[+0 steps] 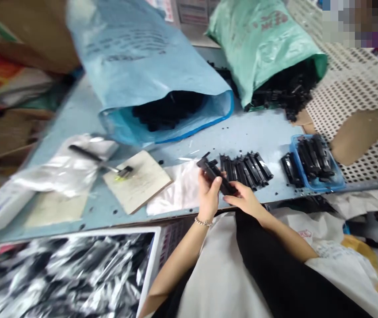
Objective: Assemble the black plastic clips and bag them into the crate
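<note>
A long black plastic part (pixel 215 173) is held between my two hands above the table's front edge, tilted with its upper end to the left. My left hand (pixel 208 192) wraps round its middle, thumb on top. The fingers of my right hand (pixel 244 197) pinch its lower right end. Just behind and to the right lies a row of several similar black parts (pixel 246 170), side by side on the table. A white plastic sheet (pixel 177 187) lies flat to the left of my left hand. The exact kind of part cannot be made out.
A blue bag (pixel 162 66) and a green bag (pixel 265 39) of black parts lie open at the back. A blue basket (pixel 336 182) stands right. Left are a wooden board (pixel 142 187), a black-handled tool (pixel 85 153) and clear bags (pixel 66 170). A white crate (pixel 154 251) holds wrapped pieces.
</note>
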